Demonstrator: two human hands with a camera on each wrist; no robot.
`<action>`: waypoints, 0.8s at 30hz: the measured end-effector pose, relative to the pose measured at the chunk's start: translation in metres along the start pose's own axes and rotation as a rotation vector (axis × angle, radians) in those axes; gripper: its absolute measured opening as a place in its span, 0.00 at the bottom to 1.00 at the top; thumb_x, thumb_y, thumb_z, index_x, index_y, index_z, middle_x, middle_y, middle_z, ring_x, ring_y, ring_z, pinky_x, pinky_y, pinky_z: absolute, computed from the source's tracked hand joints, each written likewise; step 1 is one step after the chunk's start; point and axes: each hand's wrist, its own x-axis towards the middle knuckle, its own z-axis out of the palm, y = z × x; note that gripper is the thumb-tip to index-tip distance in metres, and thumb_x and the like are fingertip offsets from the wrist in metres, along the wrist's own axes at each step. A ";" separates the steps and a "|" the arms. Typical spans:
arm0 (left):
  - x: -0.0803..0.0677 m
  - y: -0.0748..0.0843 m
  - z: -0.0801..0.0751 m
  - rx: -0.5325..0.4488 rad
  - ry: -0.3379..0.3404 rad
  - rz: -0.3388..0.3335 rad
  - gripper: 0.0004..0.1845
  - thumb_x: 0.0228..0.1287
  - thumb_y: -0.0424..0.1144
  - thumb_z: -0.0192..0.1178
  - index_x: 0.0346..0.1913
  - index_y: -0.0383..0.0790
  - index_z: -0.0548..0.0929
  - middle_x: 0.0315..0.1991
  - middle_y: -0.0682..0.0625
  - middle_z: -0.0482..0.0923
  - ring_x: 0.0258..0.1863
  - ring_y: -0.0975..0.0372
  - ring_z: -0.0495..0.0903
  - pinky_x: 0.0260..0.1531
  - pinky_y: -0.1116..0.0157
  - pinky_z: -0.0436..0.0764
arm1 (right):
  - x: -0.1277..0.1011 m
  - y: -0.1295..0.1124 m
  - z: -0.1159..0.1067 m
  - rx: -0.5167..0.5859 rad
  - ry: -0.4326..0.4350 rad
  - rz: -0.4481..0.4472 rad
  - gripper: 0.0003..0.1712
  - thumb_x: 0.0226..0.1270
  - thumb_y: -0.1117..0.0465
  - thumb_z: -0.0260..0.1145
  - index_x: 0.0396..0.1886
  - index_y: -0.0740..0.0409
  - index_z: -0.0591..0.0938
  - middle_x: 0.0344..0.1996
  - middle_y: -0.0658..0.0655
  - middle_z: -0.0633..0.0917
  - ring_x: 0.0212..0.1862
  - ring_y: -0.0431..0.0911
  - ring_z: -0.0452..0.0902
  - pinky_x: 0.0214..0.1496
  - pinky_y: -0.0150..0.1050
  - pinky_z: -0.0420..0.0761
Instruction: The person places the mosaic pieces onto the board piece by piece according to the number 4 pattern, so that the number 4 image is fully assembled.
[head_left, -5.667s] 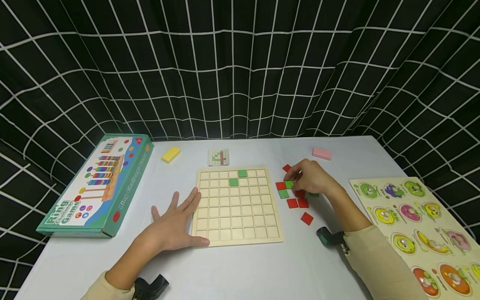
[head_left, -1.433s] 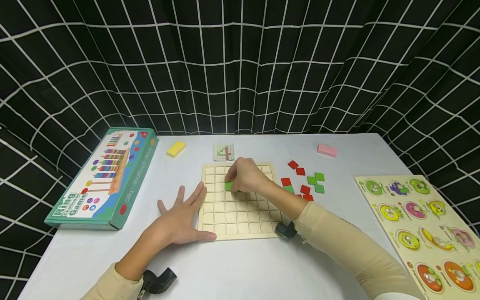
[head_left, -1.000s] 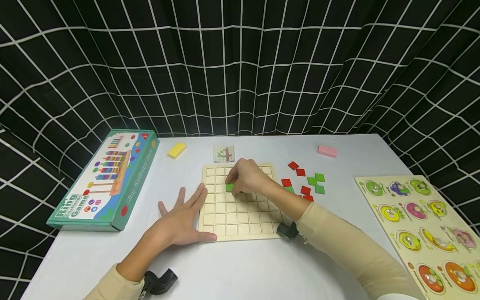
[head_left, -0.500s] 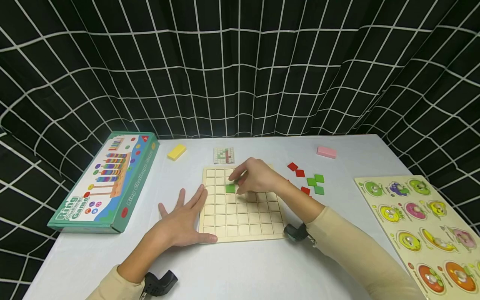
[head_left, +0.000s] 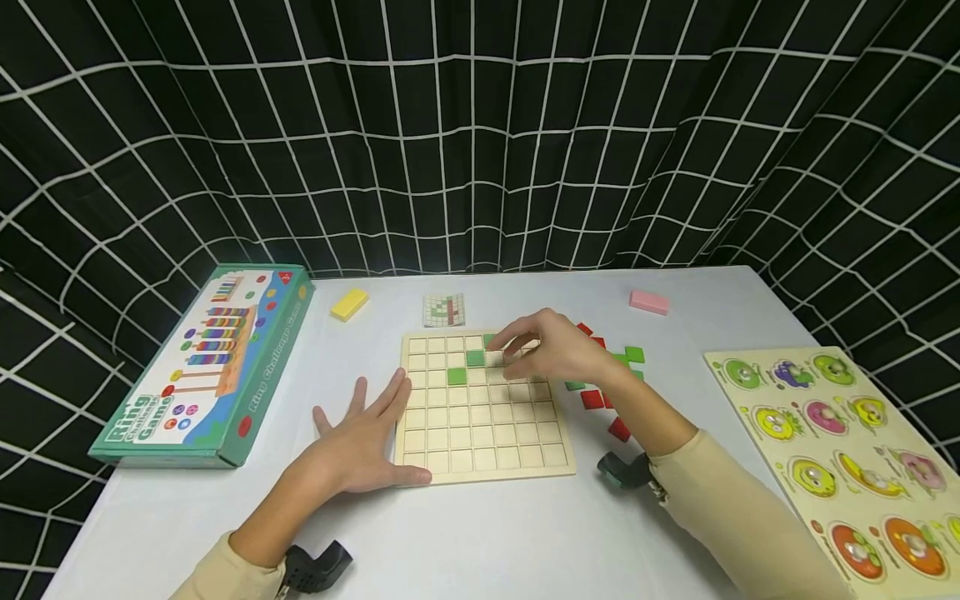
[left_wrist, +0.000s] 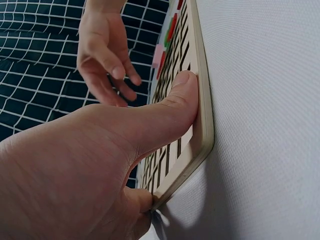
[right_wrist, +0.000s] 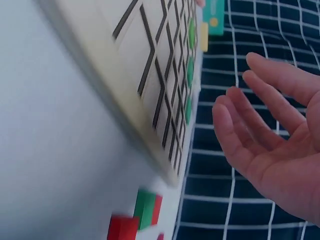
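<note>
A square wooden grid board [head_left: 480, 437] lies on the table, with three green tiles in a diagonal line near its top; the lowest is the green tile [head_left: 457, 377]. My left hand [head_left: 356, 450] rests at the board's left side, fingers spread, its thumb [left_wrist: 182, 100] lying on the board's edge in the left wrist view. Over the board's upper right, my right hand [head_left: 555, 346] hovers with loosely bent fingers and nothing between them; in the right wrist view the right hand [right_wrist: 275, 120] is raised off the board.
Loose red tiles [head_left: 592, 400] and green tiles [head_left: 634, 354] lie right of the board. A pattern card [head_left: 444, 310], yellow block [head_left: 349, 305] and pink block [head_left: 648, 302] are behind it. A game box [head_left: 202, 367] stands left, a fruit puzzle board [head_left: 825, 450] right.
My right hand has put a green tile in the grid as the third of the diagonal, let go and moved right. The left hand stays at the board's side.
</note>
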 end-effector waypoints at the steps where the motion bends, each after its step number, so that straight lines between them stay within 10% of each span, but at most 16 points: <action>1: 0.000 0.000 0.000 -0.001 0.002 0.001 0.71 0.49 0.75 0.70 0.86 0.46 0.44 0.87 0.53 0.35 0.83 0.34 0.35 0.57 0.13 0.37 | -0.003 0.002 -0.003 0.008 0.006 -0.002 0.22 0.58 0.65 0.79 0.55 0.55 0.90 0.56 0.53 0.89 0.58 0.54 0.86 0.53 0.43 0.87; 24: 0.000 0.000 0.002 0.003 0.009 -0.002 0.71 0.48 0.75 0.71 0.86 0.46 0.45 0.87 0.52 0.36 0.83 0.33 0.36 0.56 0.12 0.37 | -0.043 0.062 -0.053 -0.021 0.100 0.019 0.18 0.63 0.59 0.79 0.53 0.54 0.89 0.50 0.56 0.90 0.56 0.52 0.83 0.51 0.37 0.83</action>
